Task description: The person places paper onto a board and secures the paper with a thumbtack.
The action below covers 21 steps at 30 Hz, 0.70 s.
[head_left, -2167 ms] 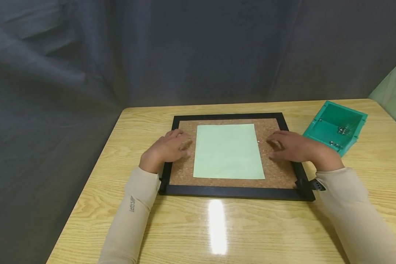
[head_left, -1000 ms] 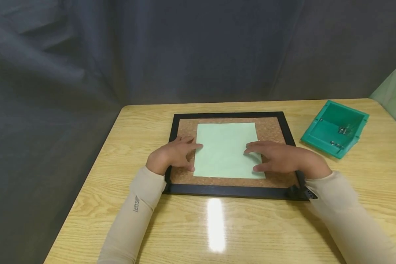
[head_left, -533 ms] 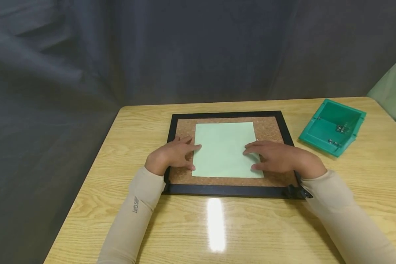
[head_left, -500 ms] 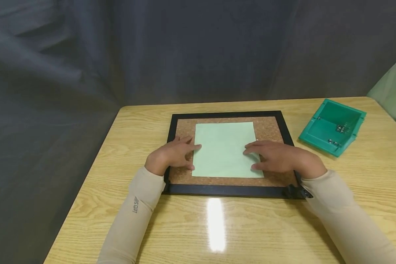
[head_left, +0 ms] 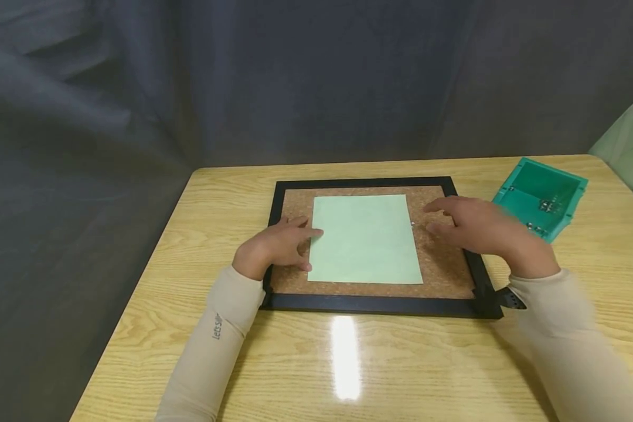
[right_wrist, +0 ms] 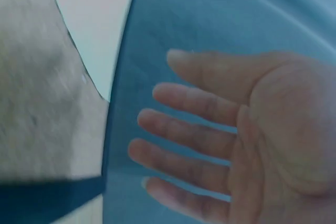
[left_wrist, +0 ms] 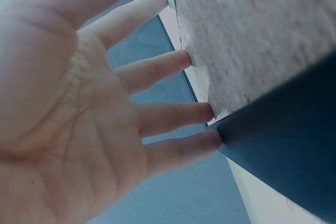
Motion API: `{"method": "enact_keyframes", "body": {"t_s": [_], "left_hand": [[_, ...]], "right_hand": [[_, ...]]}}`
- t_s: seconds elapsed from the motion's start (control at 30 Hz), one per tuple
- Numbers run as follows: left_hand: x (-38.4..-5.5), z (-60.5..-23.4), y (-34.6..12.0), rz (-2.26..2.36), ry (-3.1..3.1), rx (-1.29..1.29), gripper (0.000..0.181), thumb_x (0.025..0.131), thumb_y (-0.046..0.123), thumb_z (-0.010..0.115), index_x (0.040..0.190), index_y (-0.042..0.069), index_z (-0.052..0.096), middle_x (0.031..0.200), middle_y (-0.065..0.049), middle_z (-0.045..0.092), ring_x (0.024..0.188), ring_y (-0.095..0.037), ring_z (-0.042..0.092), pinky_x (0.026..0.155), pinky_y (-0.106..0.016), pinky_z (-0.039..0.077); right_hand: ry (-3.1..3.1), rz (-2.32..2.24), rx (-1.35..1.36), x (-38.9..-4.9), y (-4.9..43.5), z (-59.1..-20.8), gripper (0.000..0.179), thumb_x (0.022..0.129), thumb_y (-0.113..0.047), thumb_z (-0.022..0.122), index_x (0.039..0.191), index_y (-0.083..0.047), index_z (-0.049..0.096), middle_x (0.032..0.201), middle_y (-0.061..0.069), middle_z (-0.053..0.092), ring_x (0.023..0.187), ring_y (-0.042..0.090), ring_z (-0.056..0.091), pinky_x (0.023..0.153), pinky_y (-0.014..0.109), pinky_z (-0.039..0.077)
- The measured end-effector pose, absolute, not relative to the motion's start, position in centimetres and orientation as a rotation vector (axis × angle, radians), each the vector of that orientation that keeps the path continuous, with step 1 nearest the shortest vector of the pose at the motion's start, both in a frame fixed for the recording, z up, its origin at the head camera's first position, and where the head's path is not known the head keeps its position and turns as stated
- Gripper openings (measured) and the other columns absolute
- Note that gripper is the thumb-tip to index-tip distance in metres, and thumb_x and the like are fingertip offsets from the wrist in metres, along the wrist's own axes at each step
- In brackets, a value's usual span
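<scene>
A pale green sheet of paper point(head_left: 366, 240) lies on a cork board point(head_left: 445, 275) with a black frame point(head_left: 358, 303). My left hand point(head_left: 276, 245) reaches over the frame's left side with fingers spread, and its index finger and thumb touch the paper's left edge. In the left wrist view, the other fingertips point(left_wrist: 184, 59) rest on the cork and frame. My right hand point(head_left: 480, 228) hovers over the board's right side, fingers apart, holding nothing; the right wrist view shows its bare palm point(right_wrist: 294, 124). A tiny white speck point(head_left: 413, 223) shows beside the paper's right edge.
A green open-topped bin point(head_left: 540, 187) stands at the back right, partly behind my right hand, with several small shiny metal pieces point(head_left: 547, 206) in it. The wooden table point(head_left: 216, 375) ends at a dark curtain point(head_left: 327, 82) behind and to the left.
My right hand came in over the paper's right edge, then lifted back right and up toward the bin. My left hand moved right onto the paper's left edge and stays there.
</scene>
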<state>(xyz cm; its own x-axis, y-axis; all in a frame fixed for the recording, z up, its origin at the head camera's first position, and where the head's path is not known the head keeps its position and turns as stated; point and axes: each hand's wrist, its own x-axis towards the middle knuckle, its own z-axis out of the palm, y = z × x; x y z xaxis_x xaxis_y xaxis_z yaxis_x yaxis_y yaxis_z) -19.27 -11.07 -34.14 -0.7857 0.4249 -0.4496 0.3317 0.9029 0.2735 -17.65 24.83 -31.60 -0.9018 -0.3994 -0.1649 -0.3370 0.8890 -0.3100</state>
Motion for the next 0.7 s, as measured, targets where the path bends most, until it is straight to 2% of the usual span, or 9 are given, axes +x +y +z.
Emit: {"method": "enact_keyframes", "body": {"t_s": [0.2,0.43,0.57,0.63,0.7], "left_hand": [[-19.4,-34.2,-11.0,0.246,2.549,0.53,0.083,0.084,0.039,0.077,0.155,0.035,0.034,0.169,-0.004,0.006,0.154,-0.042,-0.002,0.123,-0.057,0.017],[-19.5,-34.4,-11.1,0.245,2.553,0.529,0.083,0.084,0.039,0.078,0.155,0.036,0.034,0.17,-0.003,0.006,0.155,-0.04,-0.001,0.123,-0.058,0.017],[-19.6,-34.5,-11.2,0.246,2.556,0.53,0.084,0.083,0.04,0.078,0.155,0.036,0.034,0.17,-0.003,0.007,0.155,-0.04,-0.001,0.123,-0.058,0.016],[-19.6,-34.5,-11.2,0.247,2.556,0.531,0.084,0.083,0.039,0.078,0.155,0.036,0.034,0.17,-0.003,0.007,0.155,-0.04,0.0,0.123,-0.058,0.016],[-19.6,-34.5,-11.2,0.247,2.556,0.533,0.084,0.083,0.04,0.078,0.155,0.036,0.034,0.17,-0.003,0.007,0.155,-0.041,0.0,0.124,-0.059,0.015]], "right_hand": [[2.924,-0.368,-0.307,-18.0,27.9,-30.4,0.055,0.103,-0.046,0.047,0.143,-0.008,0.05,0.135,0.027,0.059,0.116,0.044,0.059,0.081,0.059,0.05],[2.992,-0.416,-0.104,-18.0,30.6,-30.0,0.066,0.104,-0.055,0.034,0.142,-0.003,0.046,0.138,0.028,0.054,0.115,0.053,0.053,0.083,0.066,0.043],[3.033,-0.454,-0.02,-18.1,31.1,-30.3,0.062,0.105,-0.046,0.033,0.141,0.004,0.042,0.135,0.032,0.053,0.108,0.054,0.055,0.078,0.063,0.045],[3.054,-0.481,0.02,-18.1,31.3,-30.6,0.057,0.106,-0.037,0.033,0.14,0.008,0.04,0.128,0.034,0.055,0.095,0.051,0.059,0.069,0.057,0.047],[3.077,-0.505,0.043,-18.1,31.5,-31.0,0.051,0.105,-0.027,0.031,0.136,0.012,0.04,0.114,0.035,0.059,0.079,0.047,0.06,0.059,0.052,0.045]]}}
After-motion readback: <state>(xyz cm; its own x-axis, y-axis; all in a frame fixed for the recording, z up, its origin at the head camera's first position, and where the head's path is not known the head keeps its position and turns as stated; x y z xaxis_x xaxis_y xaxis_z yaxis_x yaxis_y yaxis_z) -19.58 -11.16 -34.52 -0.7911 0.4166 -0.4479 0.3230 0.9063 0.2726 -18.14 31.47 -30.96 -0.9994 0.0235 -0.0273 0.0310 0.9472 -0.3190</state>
